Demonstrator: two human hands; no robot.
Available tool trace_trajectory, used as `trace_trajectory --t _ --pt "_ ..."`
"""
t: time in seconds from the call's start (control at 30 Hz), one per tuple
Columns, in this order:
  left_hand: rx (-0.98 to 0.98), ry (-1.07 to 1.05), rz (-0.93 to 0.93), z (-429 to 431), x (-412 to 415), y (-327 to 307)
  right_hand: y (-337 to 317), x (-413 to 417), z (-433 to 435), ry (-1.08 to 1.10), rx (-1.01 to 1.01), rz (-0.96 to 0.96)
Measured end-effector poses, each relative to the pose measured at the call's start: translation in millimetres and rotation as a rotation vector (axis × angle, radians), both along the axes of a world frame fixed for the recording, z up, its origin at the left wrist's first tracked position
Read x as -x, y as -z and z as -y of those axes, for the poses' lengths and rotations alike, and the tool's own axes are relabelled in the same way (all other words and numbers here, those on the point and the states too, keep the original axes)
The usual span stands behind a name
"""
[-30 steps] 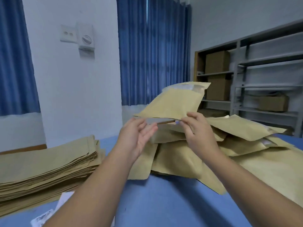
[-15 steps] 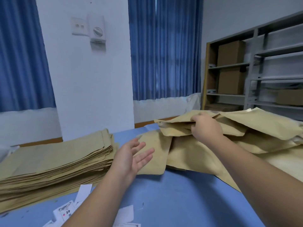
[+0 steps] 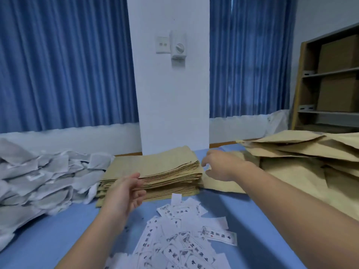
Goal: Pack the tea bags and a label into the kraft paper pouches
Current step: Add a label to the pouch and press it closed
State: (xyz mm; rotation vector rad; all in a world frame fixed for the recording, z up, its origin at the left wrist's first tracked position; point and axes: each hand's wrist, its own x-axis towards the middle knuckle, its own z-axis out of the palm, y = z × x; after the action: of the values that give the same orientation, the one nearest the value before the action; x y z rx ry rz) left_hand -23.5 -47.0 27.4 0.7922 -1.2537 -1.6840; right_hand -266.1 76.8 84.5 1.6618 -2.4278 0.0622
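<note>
A tall stack of flat kraft paper pouches lies in the middle of the blue table. My left hand hovers at the stack's near left corner, fingers relaxed and holding nothing. My right hand is just right of the stack, fingers loosely spread and empty. White tea bags are heaped at the left. Small white printed labels are scattered on the table in front of me. Filled kraft pouches are piled at the right.
A white wall pillar with a switch and dial stands behind the table, between blue curtains. A shelf unit with cardboard boxes stands at the far right.
My view has turned left and down, bringing the tea bags and labels into sight. My right hand has let go of the filled pouch on the right pile and moved left toward the flat stack.
</note>
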Motion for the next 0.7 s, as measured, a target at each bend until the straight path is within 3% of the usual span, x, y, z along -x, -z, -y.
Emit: trace_trajectory --t 0.17,0.53,0.7 --pt "0.102 -0.19 0.244 32 -77 49 18 -54 51 -0.147 -0.03 -0.046" --pt "0.151 -0.153 0.324 48 -94 84 48 -67 122 0.008 -0.14 -0.049" --pt "0.132 -0.157 0.327 52 -97 85 59 -71 128 0.003 -0.109 -0.278"
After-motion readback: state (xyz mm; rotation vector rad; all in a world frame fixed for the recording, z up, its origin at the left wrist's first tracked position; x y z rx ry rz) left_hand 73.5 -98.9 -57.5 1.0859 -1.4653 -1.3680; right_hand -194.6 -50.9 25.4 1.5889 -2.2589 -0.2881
